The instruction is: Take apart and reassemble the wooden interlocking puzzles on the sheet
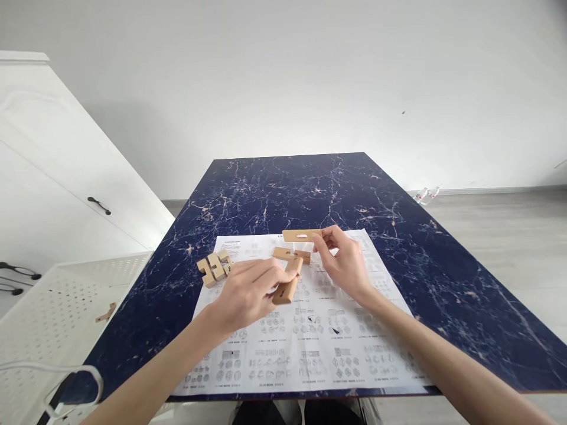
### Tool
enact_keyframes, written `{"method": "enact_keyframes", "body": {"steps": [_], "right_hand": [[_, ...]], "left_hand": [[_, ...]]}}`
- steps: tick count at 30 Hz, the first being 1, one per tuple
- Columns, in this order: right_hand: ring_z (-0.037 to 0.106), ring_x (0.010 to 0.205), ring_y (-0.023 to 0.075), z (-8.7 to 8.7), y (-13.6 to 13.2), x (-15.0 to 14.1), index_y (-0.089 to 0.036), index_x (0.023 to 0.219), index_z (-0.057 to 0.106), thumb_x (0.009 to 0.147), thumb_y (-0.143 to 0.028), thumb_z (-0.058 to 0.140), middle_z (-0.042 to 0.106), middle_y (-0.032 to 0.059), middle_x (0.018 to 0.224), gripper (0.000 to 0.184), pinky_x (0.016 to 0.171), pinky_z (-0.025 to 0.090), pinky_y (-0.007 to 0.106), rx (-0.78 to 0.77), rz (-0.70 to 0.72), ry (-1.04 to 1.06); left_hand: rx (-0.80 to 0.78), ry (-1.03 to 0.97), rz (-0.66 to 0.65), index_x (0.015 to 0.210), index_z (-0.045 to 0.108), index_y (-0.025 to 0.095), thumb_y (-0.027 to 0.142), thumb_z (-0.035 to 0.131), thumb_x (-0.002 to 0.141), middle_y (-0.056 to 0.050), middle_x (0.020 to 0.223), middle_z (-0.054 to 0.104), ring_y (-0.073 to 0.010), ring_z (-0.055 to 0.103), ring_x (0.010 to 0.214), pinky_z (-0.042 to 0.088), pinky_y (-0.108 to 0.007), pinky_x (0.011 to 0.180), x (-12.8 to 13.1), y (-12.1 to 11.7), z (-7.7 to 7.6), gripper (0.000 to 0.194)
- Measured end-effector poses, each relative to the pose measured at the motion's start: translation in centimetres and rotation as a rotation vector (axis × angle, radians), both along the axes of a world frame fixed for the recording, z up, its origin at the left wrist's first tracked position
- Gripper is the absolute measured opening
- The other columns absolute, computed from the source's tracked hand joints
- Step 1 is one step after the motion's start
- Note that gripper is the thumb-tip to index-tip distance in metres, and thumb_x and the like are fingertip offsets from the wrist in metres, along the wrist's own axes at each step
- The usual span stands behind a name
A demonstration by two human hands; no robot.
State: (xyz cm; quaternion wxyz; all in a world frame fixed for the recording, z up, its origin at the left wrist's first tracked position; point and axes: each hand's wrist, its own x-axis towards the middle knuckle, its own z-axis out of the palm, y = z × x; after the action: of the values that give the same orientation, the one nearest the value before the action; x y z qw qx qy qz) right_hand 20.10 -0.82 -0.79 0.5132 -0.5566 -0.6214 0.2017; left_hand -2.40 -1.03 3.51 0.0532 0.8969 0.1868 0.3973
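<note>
My left hand (250, 289) is closed around a wooden puzzle piece (287, 283) with a dark mark near its lower end. Between the thumb and fingers of my right hand (343, 260) is a flat wooden puzzle piece with a slot (295, 236), pointing left. Below that slotted piece, a notched wooden piece (283, 253) shows, partly hidden behind the piece in my left hand. Several notched wooden blocks (215, 268) sit together left of my left hand, partly covered by it. Under everything lies a printed instruction sheet (274, 372) with rows of small diagrams.
The sheet rests on a dark blue marble-patterned table (283, 189). At the left stand a white cabinet (71, 153) and a perforated white surface (57, 307) with a small wooden piece (106, 313) on it. A white cable (88, 369) curves by the table's left corner. Clear bottles (427, 195) are beyond the right edge.
</note>
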Motion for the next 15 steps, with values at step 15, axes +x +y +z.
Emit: {"method": "enact_keyframes", "body": {"steps": [15], "right_hand": [[0.06,0.069,0.0229,-1.5,1.6,1.6,-0.027,0.08,0.05,0.105,-0.043,0.048,0.07,0.0038,0.08,0.03,0.062,0.035,0.032,-0.211,0.014,-0.205]], "left_hand": [[-0.665,0.326,0.621,0.057,0.045,0.023,0.056,0.051,0.102,-0.001,0.052,0.055,-0.0163,0.048,0.047,0.027,-0.03,0.05,-0.5,1.2,-0.9,0.057]]}}
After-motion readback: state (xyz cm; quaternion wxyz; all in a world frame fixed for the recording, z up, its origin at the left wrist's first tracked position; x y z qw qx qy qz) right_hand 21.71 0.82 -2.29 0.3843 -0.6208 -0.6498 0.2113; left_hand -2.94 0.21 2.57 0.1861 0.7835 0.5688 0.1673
